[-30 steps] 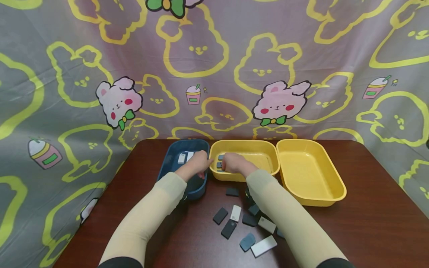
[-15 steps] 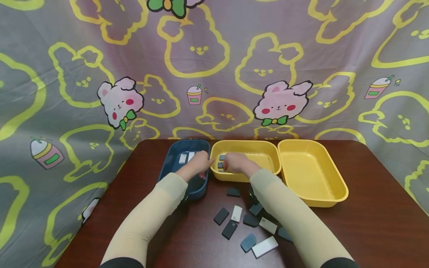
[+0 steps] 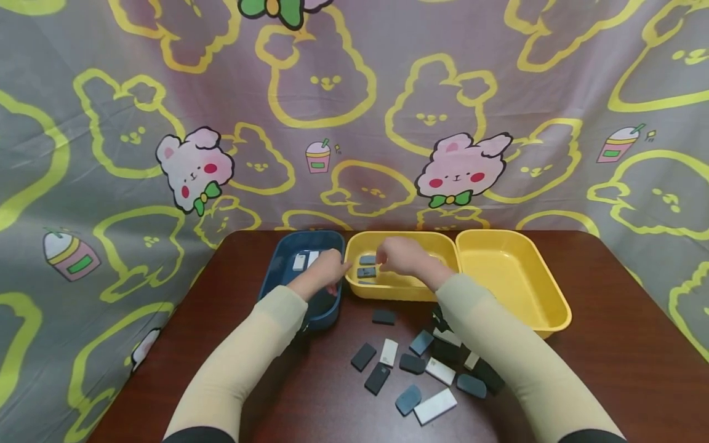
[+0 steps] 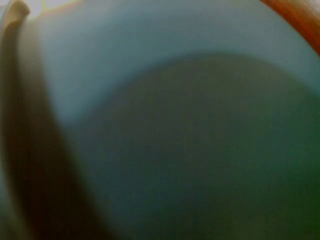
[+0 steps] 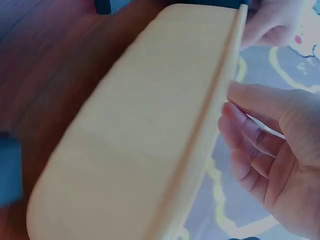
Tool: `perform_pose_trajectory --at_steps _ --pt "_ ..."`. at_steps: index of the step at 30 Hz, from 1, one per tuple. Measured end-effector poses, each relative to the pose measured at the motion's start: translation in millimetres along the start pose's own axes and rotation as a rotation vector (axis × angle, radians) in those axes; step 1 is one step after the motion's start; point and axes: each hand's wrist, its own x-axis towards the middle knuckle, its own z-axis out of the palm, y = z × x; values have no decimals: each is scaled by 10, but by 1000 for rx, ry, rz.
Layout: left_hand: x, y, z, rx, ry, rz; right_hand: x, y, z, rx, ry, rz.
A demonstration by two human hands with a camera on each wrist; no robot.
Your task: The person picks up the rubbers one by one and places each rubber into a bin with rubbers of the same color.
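My left hand is over the right side of the blue bin, with its fingertips mostly hidden. Two small white blocks lie beyond it in that bin. In the left wrist view everything is a dark blur. My right hand hovers above the middle yellow bin, its fingers loosely bent. The right wrist view shows this hand beside the bin's rim, nothing seen between thumb and fingers. Just left of it, several grey-blue blocks lie in a column on that bin's floor.
A second yellow bin stands at the right, partly behind my right sleeve. Several loose blocks, such as a white one, a dark one and a grey-blue one, are spread over the brown table. A patterned cloth hangs behind.
My right hand has drawn up and to the right, away from the grey-blue blocks in the middle yellow bin, uncovering more of them. The left hand has stayed in place.
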Motion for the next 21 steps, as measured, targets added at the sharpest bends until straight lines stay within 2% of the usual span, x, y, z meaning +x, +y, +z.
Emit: perform_pose_trajectory --at_steps 6,11,17,21 --pt "7 -16 5 1 3 4 -246 -73 -128 -34 60 -50" --pt "8 -23 4 7 6 1 -454 -196 -153 -90 91 -95" --pt "6 -13 6 13 5 1 -652 -350 -53 -137 126 -193" --pt "10 -6 14 15 3 6 -739 -415 56 -146 101 -252"
